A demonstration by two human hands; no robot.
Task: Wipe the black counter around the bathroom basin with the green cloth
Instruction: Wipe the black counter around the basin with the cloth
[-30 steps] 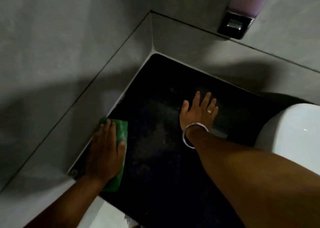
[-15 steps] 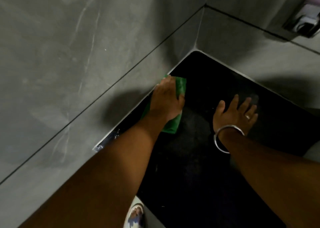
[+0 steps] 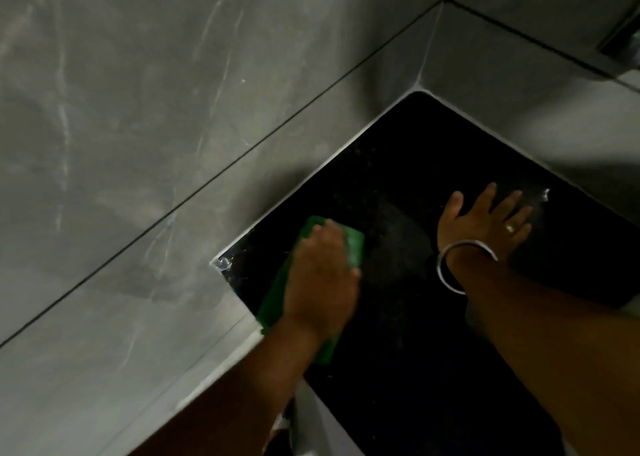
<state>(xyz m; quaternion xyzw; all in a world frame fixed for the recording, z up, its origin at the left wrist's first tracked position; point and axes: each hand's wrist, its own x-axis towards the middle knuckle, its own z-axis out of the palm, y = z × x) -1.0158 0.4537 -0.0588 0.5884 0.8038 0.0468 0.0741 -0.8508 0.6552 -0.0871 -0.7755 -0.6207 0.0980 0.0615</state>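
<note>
- The left hand lies palm down on the green cloth, fingers pressed together and flat on top of it, pushing it against the black counter.
- The cloth sits at the left edge of the counter, just beside the grey tiled wall, near the counter's front left corner; its near end reaches under the wrist.
- The right hand rests flat on the counter to the right of the cloth and apart from it, fingers spread and pointing toward the far wall.
- A ring shows on one finger of the right hand, and a metal bangle circles that wrist.
- Pale smears and specks show on the counter by the front left corner and beyond the right fingertips.
- A dark fixture hangs on the far wall at the top right, mostly cut off.
</note>
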